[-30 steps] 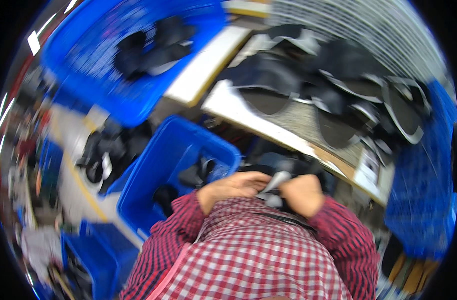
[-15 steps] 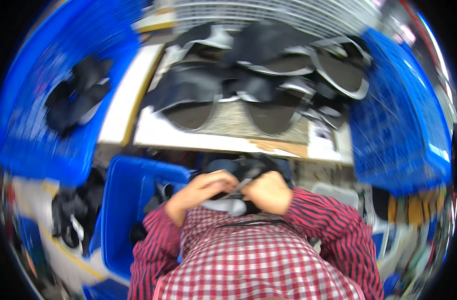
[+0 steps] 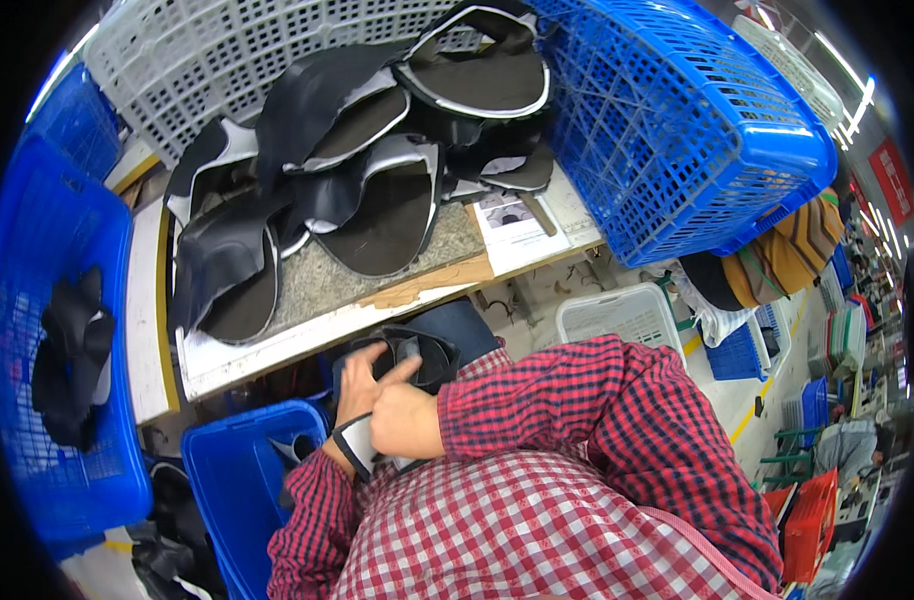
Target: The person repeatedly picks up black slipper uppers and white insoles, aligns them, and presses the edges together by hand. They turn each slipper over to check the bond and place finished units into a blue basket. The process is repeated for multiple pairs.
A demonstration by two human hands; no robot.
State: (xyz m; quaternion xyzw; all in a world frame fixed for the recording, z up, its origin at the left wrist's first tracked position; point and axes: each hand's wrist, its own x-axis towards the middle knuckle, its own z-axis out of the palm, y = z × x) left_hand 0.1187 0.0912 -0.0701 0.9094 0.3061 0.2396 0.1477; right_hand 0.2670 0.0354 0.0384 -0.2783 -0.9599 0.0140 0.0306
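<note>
Both hands are at my lap on a black shoe upper (image 3: pixel 432 352) with a pale lining, partly hidden by my fingers. My left hand (image 3: pixel 354 388) is bent around it, fingers curled toward the far side. My right hand (image 3: pixel 405 418) is closed just beside the left, overlapping it, its index finger stretched out toward the piece. A white flap with a dark edge (image 3: pixel 357 446) sticks out under my right hand, over the left wrist. Several similar black uppers with white edges (image 3: pixel 377 225) lie piled on the bench ahead.
The worktable (image 3: pixel 427 290) has a chipped front edge and holds a printed sheet (image 3: pixel 517 232). A blue crate (image 3: pixel 677 120) stands at right, a white crate (image 3: pixel 207 75) behind. Left are a blue crate with black pieces (image 3: pixel 72 480) and a blue bin (image 3: pixel 212 450). A white basket (image 3: pixel 622 318) stands beyond my right arm.
The view has swung to the right and sharpened. My hands have come closer together, the right now overlapping the left, and the upper has been turned between them.
</note>
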